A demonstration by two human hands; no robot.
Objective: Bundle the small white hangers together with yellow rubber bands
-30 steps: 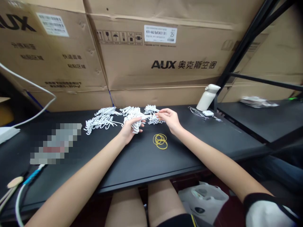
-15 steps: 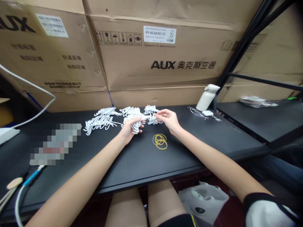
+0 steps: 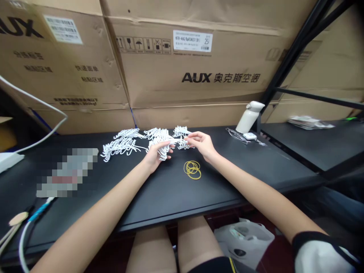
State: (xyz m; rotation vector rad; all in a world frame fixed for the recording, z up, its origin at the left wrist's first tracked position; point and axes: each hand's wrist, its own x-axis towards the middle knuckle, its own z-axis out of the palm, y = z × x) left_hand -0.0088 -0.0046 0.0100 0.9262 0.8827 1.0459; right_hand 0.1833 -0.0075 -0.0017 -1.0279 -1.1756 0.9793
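Observation:
My left hand (image 3: 153,157) is closed round a bunch of white hooks (image 3: 163,152), their curved ends showing above and beside the thumb. My right hand (image 3: 202,145) pinches at the right end of the same bunch, where thin white stems reach its fingertips; the exact grip is too small to make out. Behind and beside my hands lie more white hooks in piles: one pile (image 3: 121,147) to the left, another (image 3: 156,133) in the middle and a smaller one (image 3: 181,131) to the right. Several yellow rubber bands (image 3: 192,170) lie in front of my hands.
On the black table (image 3: 176,197), a white bottle (image 3: 250,117), glasses (image 3: 236,135) and a small white case (image 3: 249,136) stand at the right. A blurred-out flat object (image 3: 68,172) and a white cable (image 3: 23,242) are on the left. Cardboard boxes (image 3: 159,91) form the back.
Almost nothing differs. Both hands stay in place on the bunch of white hooks, and the view has shifted only very slightly.

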